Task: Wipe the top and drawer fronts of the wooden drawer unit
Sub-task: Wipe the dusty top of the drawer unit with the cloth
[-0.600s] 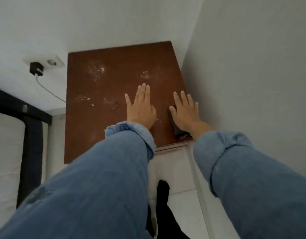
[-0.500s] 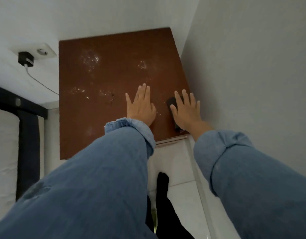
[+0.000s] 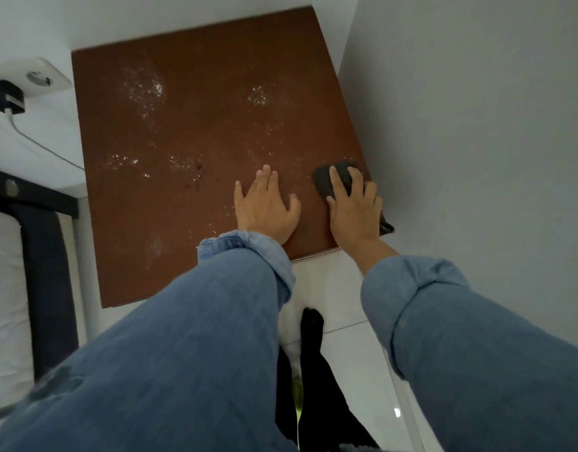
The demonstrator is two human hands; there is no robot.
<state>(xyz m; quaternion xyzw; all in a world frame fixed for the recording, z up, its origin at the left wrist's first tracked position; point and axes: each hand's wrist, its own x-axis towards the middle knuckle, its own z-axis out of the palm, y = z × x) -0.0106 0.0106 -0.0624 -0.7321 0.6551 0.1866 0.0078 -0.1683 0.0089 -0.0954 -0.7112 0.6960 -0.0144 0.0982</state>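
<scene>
While the drawer unit's top [image 3: 196, 151] sits tucked into the wall corner, we press a dark cloth [image 3: 330, 182] flat near its right edge.

Our right hand [image 3: 354, 207] lies spread on the cloth with straight fingers, pressing rather than gripping it; our left hand [image 3: 264, 207] rests flat and empty on the wood just beside it. The cloth looks soft and limp, so we judge it best driven under a flat palm, or it will likely bunch. The top looks stiff and smooth, with pale speckled patches across its middle and far part that remain to be wiped. The drawer fronts are hidden from this view. A wall socket [image 3: 43, 78] with a plugged charger [image 3: 7, 97] sits left.
</scene>
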